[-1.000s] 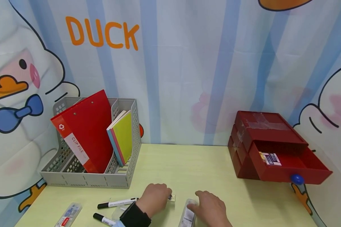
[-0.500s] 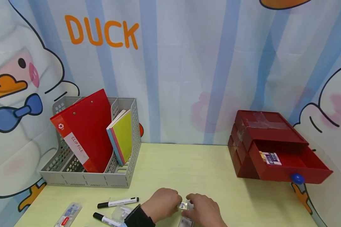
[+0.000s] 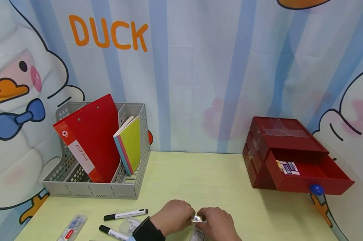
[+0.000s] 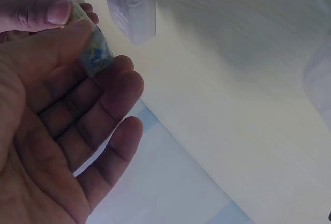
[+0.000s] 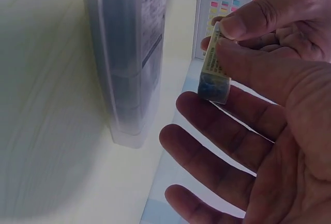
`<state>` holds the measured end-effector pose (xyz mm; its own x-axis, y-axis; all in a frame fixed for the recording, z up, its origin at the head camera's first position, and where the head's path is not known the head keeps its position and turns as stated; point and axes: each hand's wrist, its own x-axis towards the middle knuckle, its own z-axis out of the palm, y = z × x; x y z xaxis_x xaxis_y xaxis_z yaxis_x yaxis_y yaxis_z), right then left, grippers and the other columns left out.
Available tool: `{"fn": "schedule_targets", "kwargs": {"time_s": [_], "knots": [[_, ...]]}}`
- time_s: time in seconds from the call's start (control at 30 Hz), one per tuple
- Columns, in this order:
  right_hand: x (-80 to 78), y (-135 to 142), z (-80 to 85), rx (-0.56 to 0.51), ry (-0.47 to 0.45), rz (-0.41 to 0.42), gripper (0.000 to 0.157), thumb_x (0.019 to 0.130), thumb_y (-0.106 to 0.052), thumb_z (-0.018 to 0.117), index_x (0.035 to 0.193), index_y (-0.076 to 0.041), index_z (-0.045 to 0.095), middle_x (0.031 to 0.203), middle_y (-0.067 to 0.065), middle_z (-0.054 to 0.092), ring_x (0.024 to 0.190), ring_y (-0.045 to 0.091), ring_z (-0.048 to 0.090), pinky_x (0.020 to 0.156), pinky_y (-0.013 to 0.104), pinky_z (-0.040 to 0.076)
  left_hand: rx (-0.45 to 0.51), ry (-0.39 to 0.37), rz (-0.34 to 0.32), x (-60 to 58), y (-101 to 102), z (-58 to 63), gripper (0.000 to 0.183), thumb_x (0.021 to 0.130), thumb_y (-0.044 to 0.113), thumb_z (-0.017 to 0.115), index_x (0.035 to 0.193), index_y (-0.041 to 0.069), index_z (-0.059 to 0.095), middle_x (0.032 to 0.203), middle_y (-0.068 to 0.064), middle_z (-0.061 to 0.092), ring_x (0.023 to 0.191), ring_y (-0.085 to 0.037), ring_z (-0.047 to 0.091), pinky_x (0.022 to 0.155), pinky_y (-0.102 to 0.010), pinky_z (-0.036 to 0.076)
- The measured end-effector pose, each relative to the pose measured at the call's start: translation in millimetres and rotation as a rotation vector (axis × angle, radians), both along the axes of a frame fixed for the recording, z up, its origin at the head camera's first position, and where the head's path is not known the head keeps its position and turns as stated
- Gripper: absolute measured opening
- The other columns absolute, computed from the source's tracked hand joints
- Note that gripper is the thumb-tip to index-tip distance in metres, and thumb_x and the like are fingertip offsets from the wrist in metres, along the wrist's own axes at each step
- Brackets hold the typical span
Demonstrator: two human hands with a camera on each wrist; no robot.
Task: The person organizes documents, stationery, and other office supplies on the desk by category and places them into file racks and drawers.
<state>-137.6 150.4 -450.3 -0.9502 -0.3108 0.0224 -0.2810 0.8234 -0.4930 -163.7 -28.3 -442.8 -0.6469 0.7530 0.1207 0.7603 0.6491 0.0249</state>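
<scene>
Between both hands is a small rectangular block with a printed label and a shiny, clear-wrapped end showing blue point(image 5: 213, 83); its kind is unclear. My left hand point(image 3: 176, 216), with a black band at the wrist, pinches one end between thumb and fingers. My right hand point(image 3: 219, 222) pinches the other end, its lower fingers spread in the right wrist view. The fingers cover much of the block. Just below the hands lies a translucent plastic case point(image 3: 197, 235) with a label, partly hidden by the right hand.
Left of the hands lie two black-capped markers point(image 3: 130, 214), a small clear container point(image 3: 128, 226) and a clear case with a red label point(image 3: 72, 228). Behind stands a grey file rack point(image 3: 87, 191) with a red clip file point(image 3: 94, 144) and notebooks. At right, a red drawer box point(image 3: 285, 134) has one drawer pulled out.
My left hand has moved right with the block to meet the right hand. The right hand has left the plastic case's side and now pinches the block too.
</scene>
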Motion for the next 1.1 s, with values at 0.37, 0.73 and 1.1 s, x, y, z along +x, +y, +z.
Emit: {"fn": "schedule_targets", "kwargs": {"time_s": [0.37,0.73,1.1], "knots": [[-1.0,2.4,4.9,0.043,-0.048,-0.023,0.010,0.080,-0.025,0.079,0.082,-0.017,0.073,0.073,-0.010,0.062,0.065,0.010,0.052,0.057,0.036,0.042,-0.082,-0.082,0.092,-6.7,-8.5,4.5,0.018,0.084,0.031,0.080,0.096,0.019,0.074,0.079,0.010,0.063,0.070,-0.004,0.058,0.062,-0.024,0.047],[-1.6,13.2,10.1,0.137,0.014,-0.102,0.014,0.081,-0.028,0.079,0.084,-0.016,0.073,0.076,-0.007,0.062,0.070,0.014,0.055,0.059,0.039,0.045,-0.158,-0.028,0.462,-12.2,-31.5,5.3,0.029,0.079,0.037,0.081,0.086,0.012,0.068,0.078,-0.004,0.060,0.077,-0.025,0.061,0.074,-0.045,0.049],[-4.0,28.5,22.3,0.153,-0.007,-0.209,0.014,0.083,-0.029,0.077,0.081,-0.016,0.070,0.071,-0.007,0.056,0.065,0.015,0.046,0.056,0.035,0.038,-0.132,-0.043,0.601,-18.3,-46.9,16.5,0.029,0.080,0.036,0.082,0.084,0.010,0.070,0.077,-0.008,0.060,0.077,-0.029,0.062,0.077,-0.051,0.048]]}}
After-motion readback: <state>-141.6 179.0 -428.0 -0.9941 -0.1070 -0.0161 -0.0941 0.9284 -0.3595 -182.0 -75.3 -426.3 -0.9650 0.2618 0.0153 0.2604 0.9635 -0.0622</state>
